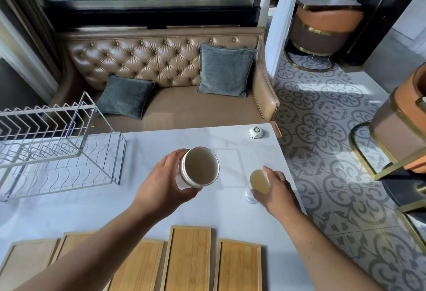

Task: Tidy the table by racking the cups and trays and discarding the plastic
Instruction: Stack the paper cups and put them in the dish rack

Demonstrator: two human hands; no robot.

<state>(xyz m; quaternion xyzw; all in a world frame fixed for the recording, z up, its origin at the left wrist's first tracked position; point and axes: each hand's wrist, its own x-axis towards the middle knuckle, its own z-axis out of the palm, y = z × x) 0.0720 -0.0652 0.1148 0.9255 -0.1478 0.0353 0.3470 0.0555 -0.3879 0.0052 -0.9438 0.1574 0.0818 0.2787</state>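
A: Item one, left hand (166, 180)?
B: Fingers and thumb wrapped around a white cup (198, 166), lifted above the white table (96, 212). Mouth tilted toward the camera, pale beige interior visible, nothing seen inside.

A: Item two, right hand (275, 189)?
B: Closed on a smaller cup (260, 181) near the table's right edge. Thumb below the rim, fingers over the far side. Round beige interior faces the camera. Whether its base touches the table, cannot tell.

A: Anything beside it?
B: A clear, bluish piece of plastic (250, 196), just below and left of the small cup, touching the thumb. Exact shape too faint to make out.

A: Rack?
B: One wire dish rack (57, 143), metal, at the table's left far side. Upright slotted section at the back, flat wavy grid in front. No cups or trays on the visible part.

A: Trays?
B: Five bamboo trays (187, 258), rectangular, raised rims, lying flat in a row along the near edge. The left forearm crosses over the second and third from the left. The leftmost looks paler than the others.

A: Other table items?
B: One small white call button (255, 132) with a dark ring on top, at the far right corner, well apart from both hands.

A: Surroundings?
B: Tufted tan leather bench (166, 60) behind the table, carrying two grey-blue cushions (227, 70). Patterned floor tiles (322, 129) to the right
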